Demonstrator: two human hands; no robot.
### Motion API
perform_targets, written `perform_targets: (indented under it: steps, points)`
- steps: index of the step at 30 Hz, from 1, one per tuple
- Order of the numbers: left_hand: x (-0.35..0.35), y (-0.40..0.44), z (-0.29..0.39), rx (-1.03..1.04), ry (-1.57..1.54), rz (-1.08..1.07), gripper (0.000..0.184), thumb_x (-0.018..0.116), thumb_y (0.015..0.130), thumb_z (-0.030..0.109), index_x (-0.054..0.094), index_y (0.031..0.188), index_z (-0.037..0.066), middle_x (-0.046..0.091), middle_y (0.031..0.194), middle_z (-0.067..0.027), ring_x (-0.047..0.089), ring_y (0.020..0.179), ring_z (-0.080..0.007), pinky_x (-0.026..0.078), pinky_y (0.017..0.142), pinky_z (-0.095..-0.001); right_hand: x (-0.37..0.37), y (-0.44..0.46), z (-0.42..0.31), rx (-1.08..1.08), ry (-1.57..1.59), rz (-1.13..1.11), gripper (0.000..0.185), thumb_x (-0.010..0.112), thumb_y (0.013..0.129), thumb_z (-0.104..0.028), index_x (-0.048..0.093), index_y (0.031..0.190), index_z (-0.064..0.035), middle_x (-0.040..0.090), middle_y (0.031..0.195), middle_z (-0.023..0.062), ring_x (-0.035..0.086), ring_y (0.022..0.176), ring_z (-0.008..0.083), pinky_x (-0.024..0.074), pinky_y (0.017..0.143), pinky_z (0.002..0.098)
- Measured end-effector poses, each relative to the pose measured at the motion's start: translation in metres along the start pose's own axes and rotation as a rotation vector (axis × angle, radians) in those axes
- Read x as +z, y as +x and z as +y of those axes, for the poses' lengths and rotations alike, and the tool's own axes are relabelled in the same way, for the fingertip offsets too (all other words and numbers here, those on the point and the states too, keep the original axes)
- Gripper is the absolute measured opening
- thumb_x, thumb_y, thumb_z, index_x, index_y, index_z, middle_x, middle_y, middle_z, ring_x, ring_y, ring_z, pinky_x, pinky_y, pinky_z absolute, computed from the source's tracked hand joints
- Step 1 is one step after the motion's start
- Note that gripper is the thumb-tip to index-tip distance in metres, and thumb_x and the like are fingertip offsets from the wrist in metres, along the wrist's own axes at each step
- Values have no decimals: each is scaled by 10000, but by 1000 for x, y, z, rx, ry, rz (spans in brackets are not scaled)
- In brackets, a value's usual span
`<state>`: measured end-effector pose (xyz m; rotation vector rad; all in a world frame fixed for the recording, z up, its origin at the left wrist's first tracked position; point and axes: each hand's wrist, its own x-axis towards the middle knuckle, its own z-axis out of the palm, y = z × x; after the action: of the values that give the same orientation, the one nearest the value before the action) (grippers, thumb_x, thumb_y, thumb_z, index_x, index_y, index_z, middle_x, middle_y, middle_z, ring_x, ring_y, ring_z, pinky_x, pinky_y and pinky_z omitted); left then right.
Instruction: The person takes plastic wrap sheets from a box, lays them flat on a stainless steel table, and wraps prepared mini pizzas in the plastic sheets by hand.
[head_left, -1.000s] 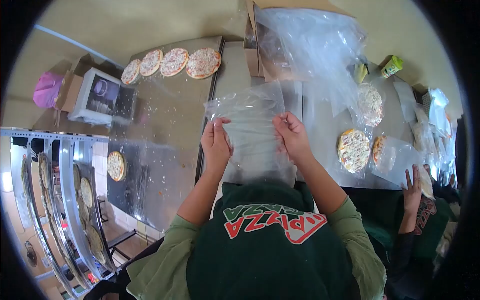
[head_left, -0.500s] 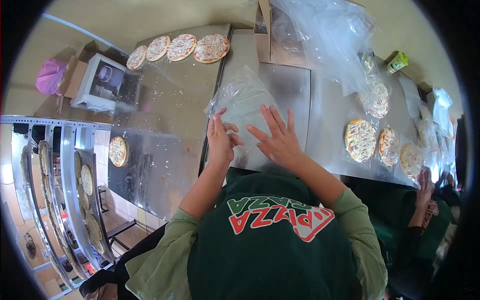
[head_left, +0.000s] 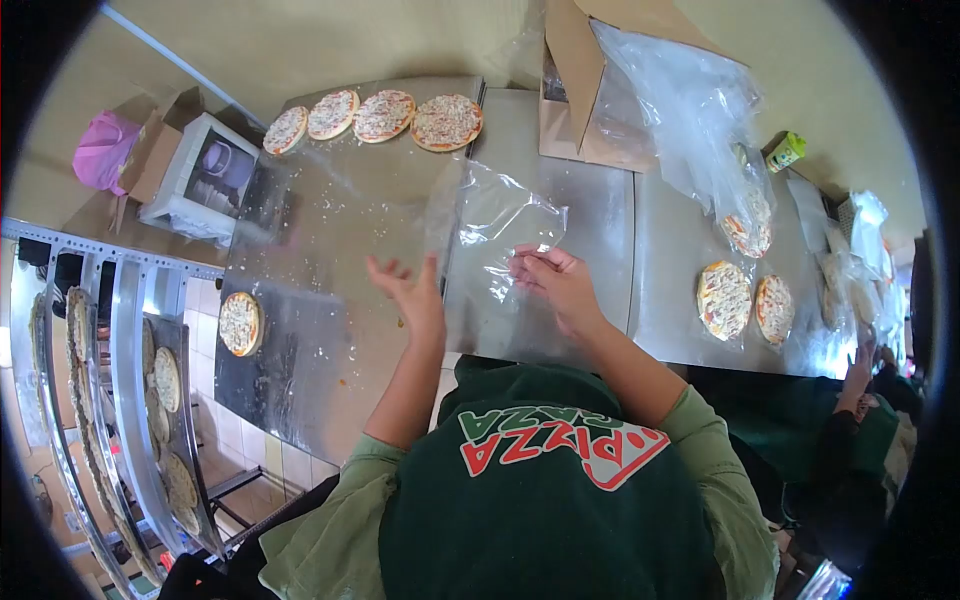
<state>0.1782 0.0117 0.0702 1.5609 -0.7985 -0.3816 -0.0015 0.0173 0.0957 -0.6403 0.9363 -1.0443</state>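
Note:
A clear plastic bag (head_left: 505,215) is spread over the metal table in front of me. My right hand (head_left: 562,285) pinches its near right edge between thumb and fingers. To the left, my left hand (head_left: 412,300) hovers over the table with its fingers apart and slightly blurred, holding nothing. Closest on that side is a lone topped pizza (head_left: 240,324). Several more pizzas lie in a row along the back edge, the rightmost pizza (head_left: 447,122) being nearest to the bag.
Right of me lie bagged pizzas (head_left: 724,300) beside a co-worker's hand (head_left: 858,380). A cardboard box (head_left: 590,140) spills plastic bags (head_left: 680,100) at the back. A rack (head_left: 125,350) with pizzas stands at left, near a white box (head_left: 200,175). Crumbs dot the metal table (head_left: 330,240).
My left hand has moved left, away from the bag. My right hand has gone from spread fingers to a pinch on the bag. At far right, one bagged pizza has left its place.

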Motion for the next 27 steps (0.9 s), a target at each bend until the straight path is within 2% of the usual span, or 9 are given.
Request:
perform_targets:
  steps: [3, 6, 12, 15, 16, 19, 21, 23, 27]
  points:
    - [-12, 10, 30, 225, 147, -385, 363, 626, 823, 153, 478, 1112, -9, 530, 838, -68, 539, 661, -151, 459, 572, -303, 11, -3, -5, -64, -127, 18, 225, 541, 876, -106, 584, 1066, 8, 644, 924, 69, 618, 832, 137, 486, 737, 241]
    - [3, -8, 59, -283, 12, -946, 202, 582, 848, 105, 531, 1000, -18, 549, 784, -46, 566, 785, -145, 476, 690, -312, 18, -4, 4, -141, -133, -20, 220, 543, 870, -97, 590, 1046, 27, 645, 902, 69, 618, 812, 138, 489, 715, 240]
    - [6, 5, 41, -1132, -831, -720, 204, 456, 924, 188, 514, 756, 89, 489, 633, 1, 547, 639, -156, 434, 615, -280, -49, -9, 1, -245, -634, 230, 161, 559, 823, -79, 615, 940, 15, 637, 820, 60, 595, 721, 121, 475, 645, 251]
    - [15, -13, 18, -1111, -1031, -976, 246, 428, 937, 240, 487, 727, 126, 449, 601, 17, 455, 555, -134, 365, 542, -266, -61, 0, -2, -210, -314, 325, 87, 512, 800, -61, 586, 805, -15, 593, 713, 38, 540, 616, 113, 437, 572, 248]
    - [20, -24, 34, -856, -737, -915, 288, 412, 945, 298, 459, 705, 146, 379, 578, 38, 365, 526, -108, 290, 496, -249, -52, -1, -8, -194, -116, 336, 92, 490, 794, -57, 568, 755, -26, 573, 672, 29, 516, 578, 112, 422, 544, 246]
    - [39, -59, 42, -602, -359, -749, 333, 404, 944, 345, 401, 667, 160, 310, 547, 44, 335, 486, -98, 270, 456, -239, 17, -41, -34, -4, 369, 180, 124, 421, 790, -64, 492, 688, -69, 460, 572, -3, 434, 505, 112, 349, 469, 239]
    - [44, -72, 39, -690, -601, -721, 320, 399, 945, 362, 394, 688, 171, 270, 527, 59, 286, 430, -79, 230, 399, -239, -24, -32, -7, 39, 392, -52, 115, 404, 771, -55, 459, 680, -100, 359, 527, -23, 362, 440, 103, 296, 406, 253]
    - [37, -60, 58, -1043, -718, -880, 309, 401, 943, 375, 397, 706, 176, 275, 522, 62, 277, 413, -75, 217, 378, -245, -73, -5, -3, 157, 343, 229, 112, 412, 802, -85, 483, 719, -111, 366, 537, -20, 380, 458, 100, 295, 414, 250]
    - [60, -79, 34, -913, -493, -703, 357, 398, 932, 428, 359, 678, 181, 252, 520, 52, 238, 401, -76, 192, 368, -253, -74, -11, 10, 85, 107, 383, 111, 423, 768, -92, 456, 670, -130, 343, 540, -25, 324, 422, 88, 251, 371, 243]
